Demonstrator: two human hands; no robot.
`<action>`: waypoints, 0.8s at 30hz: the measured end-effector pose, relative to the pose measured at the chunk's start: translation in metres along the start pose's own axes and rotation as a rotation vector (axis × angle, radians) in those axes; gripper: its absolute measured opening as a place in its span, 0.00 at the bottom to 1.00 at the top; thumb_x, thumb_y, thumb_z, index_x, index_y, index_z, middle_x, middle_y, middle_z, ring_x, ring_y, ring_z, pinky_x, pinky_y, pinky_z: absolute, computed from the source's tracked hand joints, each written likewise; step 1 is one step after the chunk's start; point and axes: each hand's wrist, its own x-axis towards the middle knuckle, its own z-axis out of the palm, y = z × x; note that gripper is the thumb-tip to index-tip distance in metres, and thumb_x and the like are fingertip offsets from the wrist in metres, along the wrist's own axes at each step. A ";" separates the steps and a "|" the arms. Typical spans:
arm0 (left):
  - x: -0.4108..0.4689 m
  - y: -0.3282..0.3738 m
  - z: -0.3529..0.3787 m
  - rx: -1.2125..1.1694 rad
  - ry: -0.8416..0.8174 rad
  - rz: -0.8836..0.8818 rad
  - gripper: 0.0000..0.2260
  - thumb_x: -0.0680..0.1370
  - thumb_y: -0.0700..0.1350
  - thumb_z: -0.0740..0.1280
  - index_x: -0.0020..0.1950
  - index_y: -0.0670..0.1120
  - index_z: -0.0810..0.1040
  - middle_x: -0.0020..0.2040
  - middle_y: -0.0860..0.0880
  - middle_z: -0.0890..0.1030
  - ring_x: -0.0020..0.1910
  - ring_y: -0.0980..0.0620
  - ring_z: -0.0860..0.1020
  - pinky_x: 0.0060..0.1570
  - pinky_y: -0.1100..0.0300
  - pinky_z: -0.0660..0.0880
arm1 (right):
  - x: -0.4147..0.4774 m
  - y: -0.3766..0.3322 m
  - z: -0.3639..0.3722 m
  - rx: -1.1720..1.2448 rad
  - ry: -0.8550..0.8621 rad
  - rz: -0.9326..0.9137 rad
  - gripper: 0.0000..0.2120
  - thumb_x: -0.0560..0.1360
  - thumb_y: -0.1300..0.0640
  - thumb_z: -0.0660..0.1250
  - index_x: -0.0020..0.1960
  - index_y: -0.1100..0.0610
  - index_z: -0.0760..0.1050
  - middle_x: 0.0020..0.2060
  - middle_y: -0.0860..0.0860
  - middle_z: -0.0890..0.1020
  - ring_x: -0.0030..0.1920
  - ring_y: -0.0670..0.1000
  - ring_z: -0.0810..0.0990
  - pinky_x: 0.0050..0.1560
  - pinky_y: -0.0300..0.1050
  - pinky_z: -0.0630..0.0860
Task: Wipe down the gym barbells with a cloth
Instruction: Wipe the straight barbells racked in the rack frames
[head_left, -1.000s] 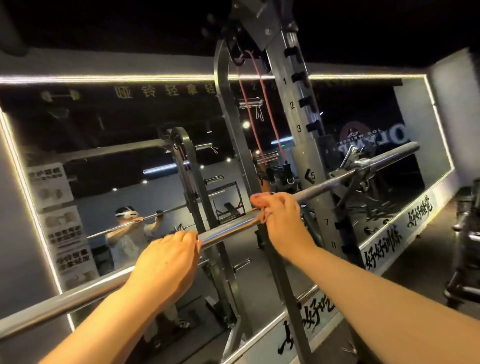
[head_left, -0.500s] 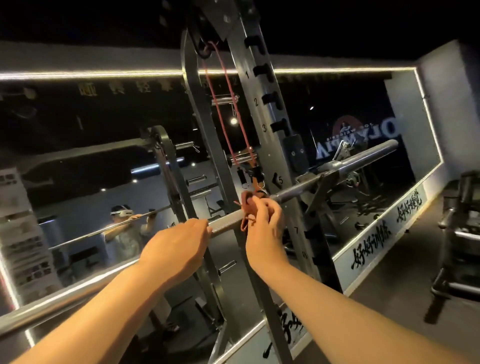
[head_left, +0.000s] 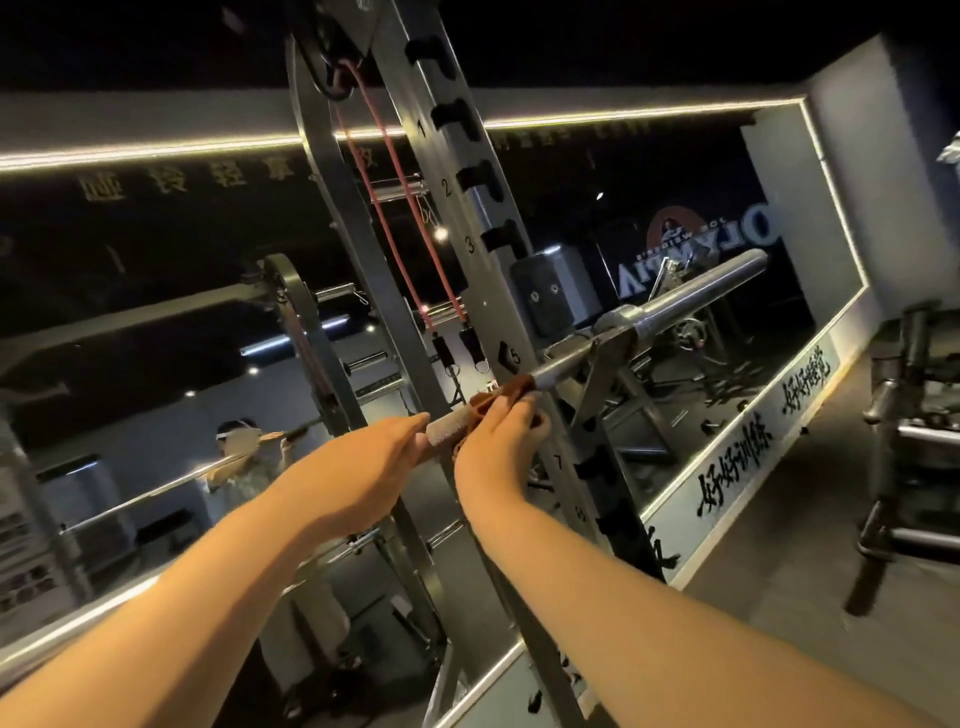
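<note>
A steel barbell (head_left: 691, 304) lies across the rack's hooks, running from lower left up to the right. An orange-brown cloth (head_left: 501, 395) is wrapped round the bar's shaft. My right hand (head_left: 501, 439) grips the cloth around the bar, fingers curled over it. Just to its left, my left hand (head_left: 358, 462) holds the bare knurled shaft, with a short stretch of knurling showing between the two hands.
The grey rack upright (head_left: 467, 218) with numbered slots stands right behind the bar, red bands (head_left: 400, 223) hanging from it. A wall mirror (head_left: 156, 312) reflects me and the bar. Another dark rack (head_left: 909, 441) stands on the right.
My right hand has slid the cloth along the bar toward the rack upright. The left hand followed along the shaft. The view has swung left and closer.
</note>
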 end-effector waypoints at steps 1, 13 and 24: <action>0.001 -0.003 0.002 -0.008 0.000 0.002 0.23 0.87 0.54 0.48 0.81 0.50 0.61 0.75 0.48 0.71 0.71 0.49 0.72 0.69 0.55 0.70 | 0.008 -0.003 -0.002 0.004 0.008 -0.023 0.21 0.86 0.48 0.57 0.77 0.51 0.60 0.59 0.53 0.77 0.48 0.45 0.80 0.38 0.35 0.74; 0.013 -0.009 0.008 -0.033 -0.013 0.032 0.23 0.86 0.54 0.48 0.81 0.52 0.60 0.74 0.49 0.73 0.68 0.51 0.74 0.67 0.57 0.71 | 0.030 -0.014 -0.011 -0.213 -0.075 -0.152 0.29 0.86 0.54 0.56 0.83 0.49 0.49 0.77 0.49 0.62 0.72 0.54 0.71 0.55 0.32 0.72; 0.028 -0.004 0.007 -0.060 -0.031 0.097 0.22 0.86 0.53 0.49 0.81 0.53 0.59 0.76 0.50 0.71 0.73 0.51 0.70 0.64 0.64 0.62 | 0.040 -0.016 -0.015 -0.378 -0.018 -0.218 0.22 0.86 0.49 0.52 0.79 0.52 0.60 0.77 0.54 0.61 0.64 0.51 0.75 0.60 0.46 0.76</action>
